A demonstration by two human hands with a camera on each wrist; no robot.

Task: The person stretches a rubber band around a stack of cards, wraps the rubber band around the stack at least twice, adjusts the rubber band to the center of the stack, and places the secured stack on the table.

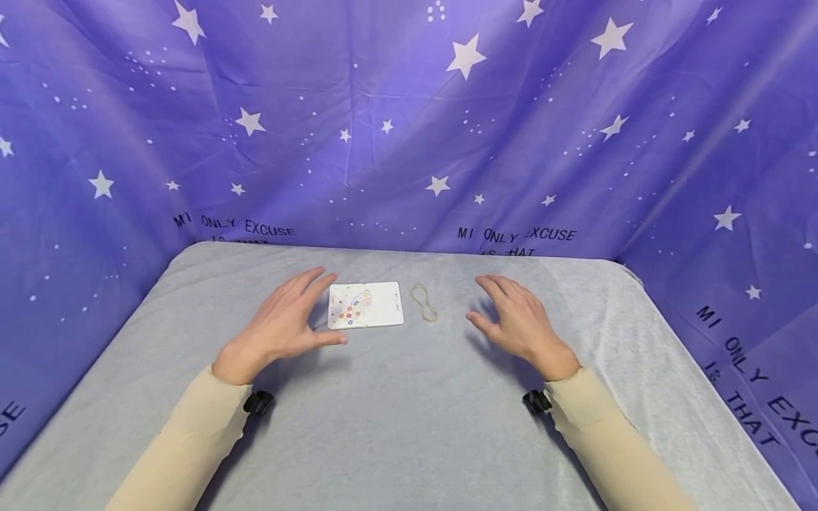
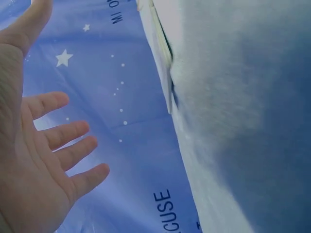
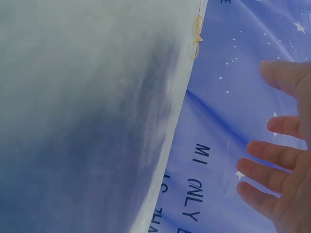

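Note:
A white notebook-like booklet [image 1: 382, 301] with small printed flowers lies flat on the cloth in the head view. Just right of it is a thin tan rubber band [image 1: 424, 303], twisted into a loose figure eight. My left hand [image 1: 281, 323] hovers at the booklet's left side, fingers spread and thumb apart, holding nothing. Off to the right of the band, my right hand [image 1: 516, 319] is raised with its fingers extended and nothing in it. In the left wrist view the booklet [image 2: 163, 53] shows edge-on; in the right wrist view the rubber band [image 3: 197, 36] appears near the table's far edge.
A grey velvety cloth [image 1: 409, 426] covers the table. Purple curtains [image 1: 383, 85] with white stars and black lettering hang behind it and along both sides. Dark wrist cameras [image 1: 258, 403] sit at the cuffs of the beige sleeves [image 1: 192, 440].

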